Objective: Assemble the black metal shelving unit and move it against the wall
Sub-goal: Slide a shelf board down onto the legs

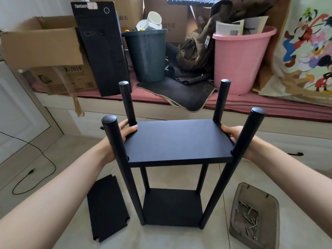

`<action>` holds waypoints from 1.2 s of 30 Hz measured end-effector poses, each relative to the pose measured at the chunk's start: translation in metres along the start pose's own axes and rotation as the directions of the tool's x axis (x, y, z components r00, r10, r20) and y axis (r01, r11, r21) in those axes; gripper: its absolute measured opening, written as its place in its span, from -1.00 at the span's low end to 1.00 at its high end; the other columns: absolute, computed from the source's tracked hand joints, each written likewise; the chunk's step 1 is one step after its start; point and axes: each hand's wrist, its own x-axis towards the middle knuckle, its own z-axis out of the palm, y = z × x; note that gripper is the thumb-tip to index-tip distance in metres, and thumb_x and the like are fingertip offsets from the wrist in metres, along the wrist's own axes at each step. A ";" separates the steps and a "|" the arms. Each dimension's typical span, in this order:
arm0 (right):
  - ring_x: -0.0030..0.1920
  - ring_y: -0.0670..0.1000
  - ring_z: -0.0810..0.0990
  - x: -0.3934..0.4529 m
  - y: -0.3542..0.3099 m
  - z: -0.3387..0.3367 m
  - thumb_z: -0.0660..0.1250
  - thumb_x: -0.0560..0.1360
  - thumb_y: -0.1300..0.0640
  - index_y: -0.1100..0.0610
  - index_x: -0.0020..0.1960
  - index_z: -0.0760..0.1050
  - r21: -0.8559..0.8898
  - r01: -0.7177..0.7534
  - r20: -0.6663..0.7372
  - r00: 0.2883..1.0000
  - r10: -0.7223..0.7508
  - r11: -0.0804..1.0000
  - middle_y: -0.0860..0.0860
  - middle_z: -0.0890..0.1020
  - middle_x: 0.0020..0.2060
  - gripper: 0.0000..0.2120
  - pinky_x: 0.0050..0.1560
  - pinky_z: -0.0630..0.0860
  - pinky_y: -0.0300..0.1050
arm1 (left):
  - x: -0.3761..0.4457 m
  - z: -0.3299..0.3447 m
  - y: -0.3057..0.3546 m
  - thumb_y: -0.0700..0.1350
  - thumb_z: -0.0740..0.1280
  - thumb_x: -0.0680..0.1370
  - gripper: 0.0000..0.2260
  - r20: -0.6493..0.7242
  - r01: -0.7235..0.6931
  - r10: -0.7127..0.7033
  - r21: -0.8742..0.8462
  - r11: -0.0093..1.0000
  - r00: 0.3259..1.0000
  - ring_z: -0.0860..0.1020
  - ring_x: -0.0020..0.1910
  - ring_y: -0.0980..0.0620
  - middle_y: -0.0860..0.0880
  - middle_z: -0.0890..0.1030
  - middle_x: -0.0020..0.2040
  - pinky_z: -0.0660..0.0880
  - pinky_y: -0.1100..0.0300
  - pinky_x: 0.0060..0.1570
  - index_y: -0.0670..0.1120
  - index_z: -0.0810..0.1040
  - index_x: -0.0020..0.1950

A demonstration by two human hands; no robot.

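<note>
The black shelving unit stands upright on the floor in front of me, with four round posts and a bottom board (pixel 172 207). A middle shelf board (pixel 177 141) sits level between the posts, well below their capped tops. My left hand (pixel 124 133) grips the board's left edge, thumb on top. At the opposite edge my right hand (pixel 233 133) grips it, partly hidden behind the near right post (pixel 231 168). A loose black shelf panel (pixel 106 207) lies flat on the floor at the left.
A shallow tray (pixel 269 229) holding several metal screws lies on the floor at the right. Behind the unit a low ledge carries a black computer tower (pixel 100 49), cardboard boxes, a dark bin (pixel 147 56) and a pink bucket (pixel 239 62). A black cable (pixel 36 169) trails across the floor at left.
</note>
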 end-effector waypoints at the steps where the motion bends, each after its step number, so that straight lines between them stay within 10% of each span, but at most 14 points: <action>1: -0.46 -0.03 0.66 0.000 0.003 0.001 0.32 0.59 -0.05 0.20 0.00 0.54 -0.004 0.001 -0.010 1.000 -0.001 1.000 0.09 0.68 -0.23 -0.71 -0.56 0.51 -0.19 | -0.001 -0.001 -0.002 0.08 0.44 0.50 -0.63 0.022 0.005 -0.004 -0.016 1.000 1.000 0.71 0.00 -0.05 0.00 0.72 0.06 0.63 0.11 -0.20 0.15 0.53 0.30; 21: -0.28 0.02 0.63 0.003 0.024 0.005 0.26 0.61 -0.10 0.17 0.04 0.49 -0.069 -0.087 -0.037 0.996 0.085 0.994 0.08 0.60 -0.10 -0.68 -0.49 0.52 -0.15 | -0.002 0.009 -0.037 -0.02 0.39 0.60 -0.87 -0.126 0.001 -0.008 -0.057 0.998 0.992 0.72 -0.15 0.03 0.03 0.74 -0.05 0.61 0.20 -0.32 0.15 0.64 0.12; 28: -0.50 -0.03 0.65 0.000 0.023 0.009 0.18 0.66 -0.07 0.19 0.00 0.47 -0.124 -0.082 -0.079 0.994 0.072 0.989 0.00 0.66 -0.48 -0.68 -0.57 0.49 -0.21 | -0.008 0.016 -0.041 -0.06 0.34 0.63 -0.75 -0.095 0.021 -0.028 -0.067 0.998 0.995 0.71 -0.21 0.12 0.10 0.74 -0.11 0.59 0.27 -0.35 0.29 0.69 -0.09; 36: -0.50 -0.04 0.65 -0.001 0.035 0.014 0.16 0.66 -0.08 0.18 -0.02 0.47 -0.085 -0.093 -0.079 0.993 0.086 0.992 0.04 0.67 -0.37 -0.67 -0.56 0.50 -0.23 | -0.007 0.017 -0.038 -0.06 0.32 0.64 -0.88 -0.121 0.027 -0.031 -0.035 0.999 0.992 0.70 -0.24 0.13 0.11 0.73 -0.13 0.59 0.26 -0.37 0.16 0.59 0.10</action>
